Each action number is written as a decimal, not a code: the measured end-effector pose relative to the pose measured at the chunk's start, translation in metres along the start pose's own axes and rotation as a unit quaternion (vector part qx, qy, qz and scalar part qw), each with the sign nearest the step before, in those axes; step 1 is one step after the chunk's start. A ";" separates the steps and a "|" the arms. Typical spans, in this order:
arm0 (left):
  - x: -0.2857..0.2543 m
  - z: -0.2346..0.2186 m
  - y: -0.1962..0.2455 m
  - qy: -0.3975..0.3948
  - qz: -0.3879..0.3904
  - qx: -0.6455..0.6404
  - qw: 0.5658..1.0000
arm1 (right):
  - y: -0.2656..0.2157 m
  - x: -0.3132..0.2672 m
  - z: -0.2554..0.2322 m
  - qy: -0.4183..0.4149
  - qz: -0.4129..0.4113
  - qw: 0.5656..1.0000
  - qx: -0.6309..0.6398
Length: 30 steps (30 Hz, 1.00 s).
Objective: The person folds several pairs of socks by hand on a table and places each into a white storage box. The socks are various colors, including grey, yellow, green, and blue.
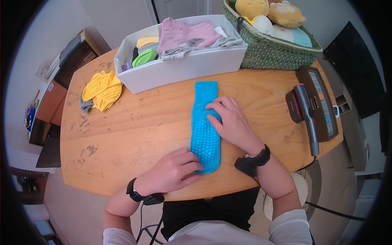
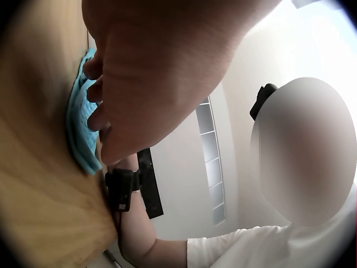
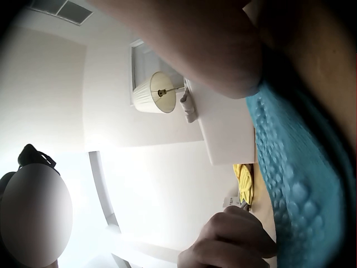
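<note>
A blue sock [image 1: 205,134] with raised grip dots lies flat and lengthwise on the wooden table, its cuff toward the far side and its toe toward the person. At the toe end, the left hand [image 1: 173,170] rests bent fingers on the sock's left edge. The right hand [image 1: 234,122] touches the sock's right side near the ankle with fingertips and thumb. In the left wrist view the left fingers [image 2: 96,92] overlap the sock. The dotted surface fills the right side of the right wrist view, close beside the right hand [image 3: 223,67].
A white bin [image 1: 183,67] of folded clothes stands at the back, beside a green woven basket [image 1: 273,53] of plush toys. Crumpled yellow gloves or socks [image 1: 102,90] lie at the left. A corded handheld device [image 1: 307,118] and a brown compartment box [image 1: 322,106] sit at the right.
</note>
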<state>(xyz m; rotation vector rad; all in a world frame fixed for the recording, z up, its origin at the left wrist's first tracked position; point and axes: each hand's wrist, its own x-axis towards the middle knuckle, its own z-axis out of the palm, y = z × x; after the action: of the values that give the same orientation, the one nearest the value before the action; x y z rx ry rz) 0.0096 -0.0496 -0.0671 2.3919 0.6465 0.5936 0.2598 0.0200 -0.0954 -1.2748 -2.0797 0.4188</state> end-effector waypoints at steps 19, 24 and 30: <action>-0.003 0.008 -0.009 -0.007 0.014 -0.007 1.000 | -0.023 -0.001 -0.008 -0.193 0.123 0.940 0.253; -0.002 -0.001 -0.013 0.002 -0.006 0.032 0.999 | -0.021 -0.005 0.004 -0.142 0.039 0.958 0.245; 0.000 -0.013 -0.018 0.020 -0.036 0.062 0.997 | -0.021 -0.005 0.009 -0.053 -0.058 0.974 0.212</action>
<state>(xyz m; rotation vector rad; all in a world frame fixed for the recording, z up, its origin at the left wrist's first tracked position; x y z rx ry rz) -0.0027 -0.0314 -0.0690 2.4645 0.8039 0.5885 0.2416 0.0067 -0.0915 -0.8912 -1.9962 0.8415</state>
